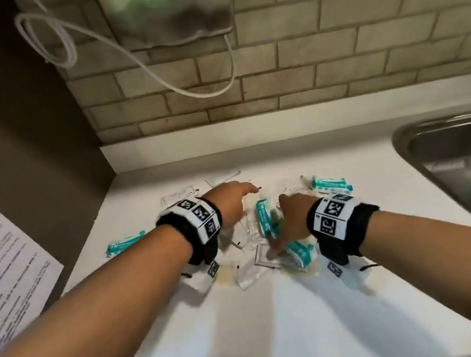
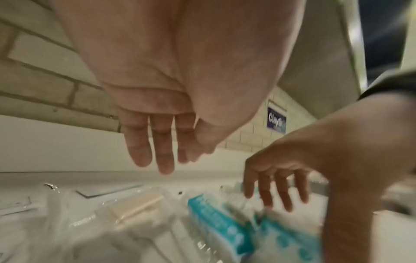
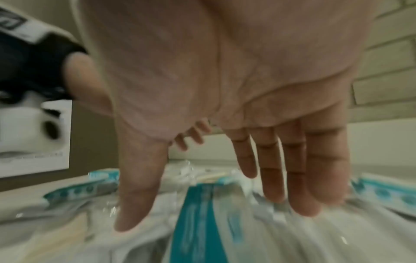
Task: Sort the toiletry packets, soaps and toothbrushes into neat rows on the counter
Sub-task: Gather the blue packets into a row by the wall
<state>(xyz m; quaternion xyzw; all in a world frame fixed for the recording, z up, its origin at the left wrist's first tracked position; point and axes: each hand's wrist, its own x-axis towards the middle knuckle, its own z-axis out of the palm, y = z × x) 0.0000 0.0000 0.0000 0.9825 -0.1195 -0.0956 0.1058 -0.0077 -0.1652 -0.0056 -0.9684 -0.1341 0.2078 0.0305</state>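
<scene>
A loose pile of toiletry items lies mid-counter [image 1: 278,309]. It holds teal packets, one in the middle [image 1: 264,216] and one by my right wrist [image 1: 299,253], plus clear-wrapped pieces [image 1: 250,274]. Another teal packet [image 1: 125,243] lies apart at the left, and one [image 1: 331,185] at the back right. A white sachet [image 1: 177,194] lies behind my left wrist. My left hand [image 1: 242,194] hovers over the pile's far side with straight fingers [image 2: 166,160], holding nothing. My right hand [image 1: 281,226] is spread flat, its fingers [image 3: 303,195] on the teal packet [image 3: 198,222] and the wrappers. A beige wrapped bar [image 2: 135,206] lies in the pile.
A steel sink [image 1: 405,137] is sunk into the counter at the right. A printed sheet [image 1: 2,259] hangs on the dark panel at the left. A tiled wall [image 1: 331,51] closes the back, with a metal dispenser [image 1: 169,8] and a white cable [image 1: 150,65] above.
</scene>
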